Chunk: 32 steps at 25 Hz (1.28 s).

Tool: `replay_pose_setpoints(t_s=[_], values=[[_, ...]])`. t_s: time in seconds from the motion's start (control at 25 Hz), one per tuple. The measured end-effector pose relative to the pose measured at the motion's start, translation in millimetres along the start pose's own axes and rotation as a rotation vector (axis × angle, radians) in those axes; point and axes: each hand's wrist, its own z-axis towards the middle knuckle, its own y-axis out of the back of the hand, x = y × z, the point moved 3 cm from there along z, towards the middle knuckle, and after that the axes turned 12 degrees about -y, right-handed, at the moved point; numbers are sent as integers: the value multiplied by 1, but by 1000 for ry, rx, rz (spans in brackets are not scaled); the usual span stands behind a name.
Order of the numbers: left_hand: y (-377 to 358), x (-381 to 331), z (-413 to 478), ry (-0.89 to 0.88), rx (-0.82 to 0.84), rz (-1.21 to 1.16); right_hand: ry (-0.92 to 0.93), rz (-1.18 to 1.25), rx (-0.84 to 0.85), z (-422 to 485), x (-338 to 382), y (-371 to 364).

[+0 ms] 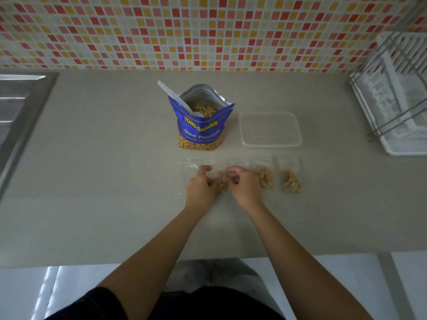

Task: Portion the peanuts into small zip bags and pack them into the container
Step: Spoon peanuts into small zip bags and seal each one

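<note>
Peanuts [222,185] sat in a small zip bag [219,175] pinched between both hands, the left hand [201,185] and right hand [245,185] each closing curled fingers on it, low over the grey counter [92,158]. Far right of the grip stood a white dish rack [397,100]; far left, a steel sink [18,107]. Straight beyond the hands stood the open blue peanut pouch [201,128], with the clear container [270,129] beyond and to the right. A white scoop [175,95] leaned in the pouch's mouth. Just right of the right hand lay two filled bags [291,181] side by side. A flat clear bag [189,166] lay under the left thumb.
</note>
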Motion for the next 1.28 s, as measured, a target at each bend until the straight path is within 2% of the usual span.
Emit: replay_pose_setpoints(t_s=[0.16, 0.36, 0.52, 0.76, 0.88, 1.04, 1.16, 1.28], values=[[-4, 1, 0, -122, -38, 111, 59, -128, -7, -2, 2, -7], [-2, 9, -2, -312, -17, 412, 149, -190, -34, -5, 9, -7], [-1, 18, 2, -370, 45, 655, 227, -381, 16, -3, 11, -7], [5, 15, 4, -476, 164, 789, 345, -639, -8, -2, 12, -2], [7, 16, 5, -473, 158, 754, 323, -649, 28, 0, 14, -3], [26, 24, 11, -472, 79, 458, 317, -572, 18, -3, 22, -5], [56, 39, 26, -383, 48, 512, 323, -548, 31, -4, 24, -10], [69, 48, 39, -269, 144, 572, 302, -585, 30, -4, 23, -15]])
